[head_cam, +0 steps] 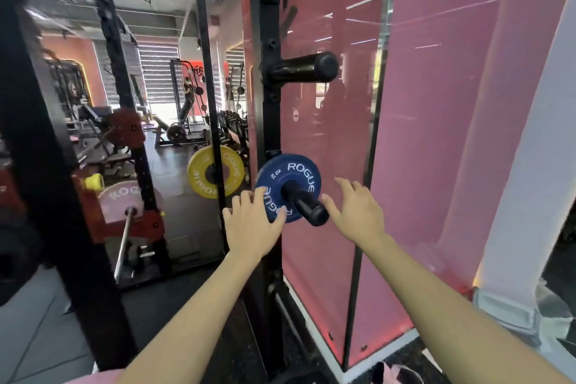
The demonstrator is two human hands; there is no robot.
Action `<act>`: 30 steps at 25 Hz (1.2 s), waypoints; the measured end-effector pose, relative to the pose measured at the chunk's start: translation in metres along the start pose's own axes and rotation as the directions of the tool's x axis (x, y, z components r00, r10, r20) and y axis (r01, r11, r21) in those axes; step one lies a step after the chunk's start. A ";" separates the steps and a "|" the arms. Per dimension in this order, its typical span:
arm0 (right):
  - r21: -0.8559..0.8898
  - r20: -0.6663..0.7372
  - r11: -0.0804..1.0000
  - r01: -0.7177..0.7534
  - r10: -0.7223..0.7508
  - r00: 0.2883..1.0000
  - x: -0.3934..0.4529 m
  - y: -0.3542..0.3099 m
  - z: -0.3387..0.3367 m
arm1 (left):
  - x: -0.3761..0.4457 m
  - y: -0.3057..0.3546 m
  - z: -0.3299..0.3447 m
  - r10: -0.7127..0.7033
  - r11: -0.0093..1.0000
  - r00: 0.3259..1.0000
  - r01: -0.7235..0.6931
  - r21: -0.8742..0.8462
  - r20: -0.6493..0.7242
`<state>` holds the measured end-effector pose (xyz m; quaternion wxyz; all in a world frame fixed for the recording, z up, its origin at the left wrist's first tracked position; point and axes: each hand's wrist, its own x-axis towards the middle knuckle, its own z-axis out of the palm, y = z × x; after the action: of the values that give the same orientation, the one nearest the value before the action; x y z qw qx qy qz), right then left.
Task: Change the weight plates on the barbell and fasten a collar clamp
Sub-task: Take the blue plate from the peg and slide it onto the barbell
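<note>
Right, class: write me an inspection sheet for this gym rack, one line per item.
Surface: dark floor.
Job's things: blue plate on lower peg; upper peg bare; pink plate on barbell; yellow plate beyond.
Clutter: nothing seen.
Grips: left hand open, fingers on blue plate's edge; right hand open, beside the peg.
Cables: nothing seen.
Surroundings: black rack post, pink panel.

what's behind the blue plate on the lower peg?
Behind the small blue round Rogue plate stands the black steel rack upright, which carries its black storage peg. The peg's joint with the upright is hidden. Left hand covers the plate's lower-left edge.
</note>
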<state>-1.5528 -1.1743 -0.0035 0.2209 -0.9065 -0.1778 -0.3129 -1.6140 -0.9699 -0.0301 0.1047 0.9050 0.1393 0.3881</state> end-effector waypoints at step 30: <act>0.185 0.124 0.970 0.160 -0.185 0.975 0.039 0.061 0.026 | 0.009 0.046 0.001 -0.103 0.994 0.995 0.104 -0.040 0.018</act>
<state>-1.4833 -1.2048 -0.0138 0.2578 -0.8846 -0.2978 -0.2497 -1.5995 -1.0105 -0.0114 0.1441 0.8974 0.1772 0.3776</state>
